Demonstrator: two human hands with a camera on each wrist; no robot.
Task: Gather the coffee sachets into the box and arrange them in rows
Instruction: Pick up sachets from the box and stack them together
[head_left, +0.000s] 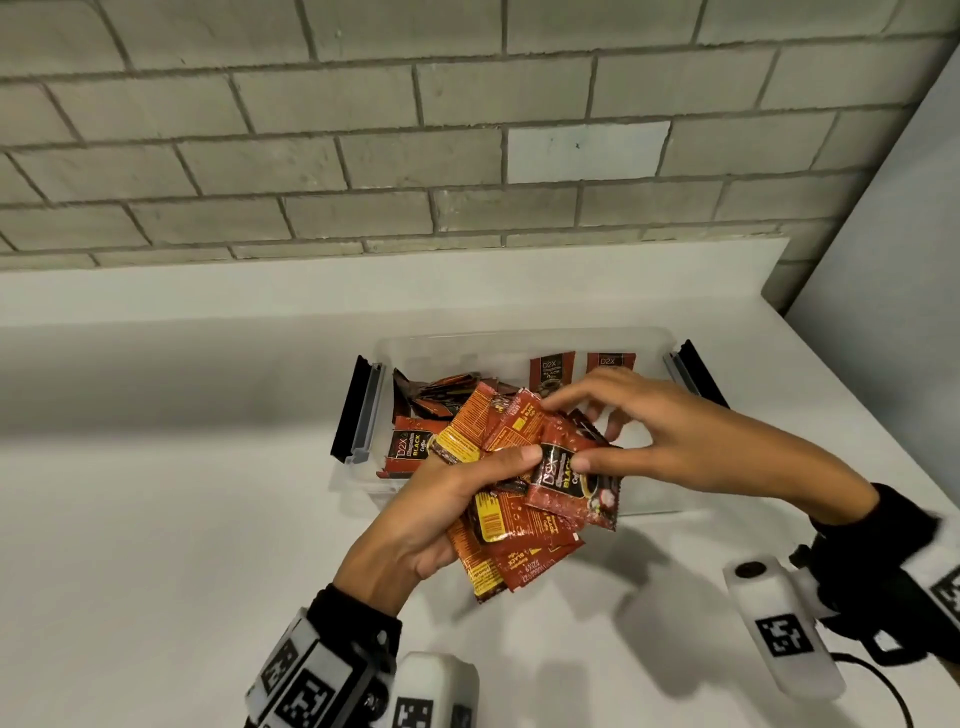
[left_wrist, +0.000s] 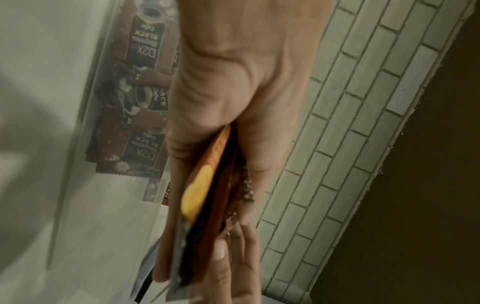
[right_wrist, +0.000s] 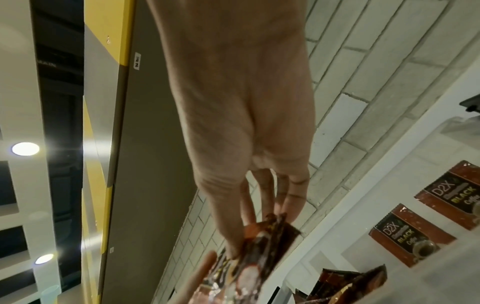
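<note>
The left hand (head_left: 415, 525) grips a fanned bundle of coffee sachets (head_left: 511, 540) over the near edge of the box (head_left: 519, 340), thumb pressed across the top of the fan and fingers curled beneath, so the stack stays together while single packets are drawn off. The right hand (head_left: 670, 436) pinches the top sachet (head_left: 566, 483) between thumb and forefinger, its other fingers spread loosely above the box; this looks like peeling one packet free for placing.

The box is a clear plastic tub with black clip handles at its left and right ends, and it sits on the white counter (head_left: 156, 519) near the brick wall (head_left: 363, 130). Two sachets (head_left: 552, 370) stand face-out against the far wall toward the right corner, apparently the start of a row (upright and side by side, so the labels all read one way). A loose heap of sachets (head_left: 434, 400) lies jumbled at the left end, not yet sorted.

Judging from this, the gathering is mostly done and the arranging has barely begun. The foil packets are slippery, so the fan could slide apart if the left thumb eases.
</note>
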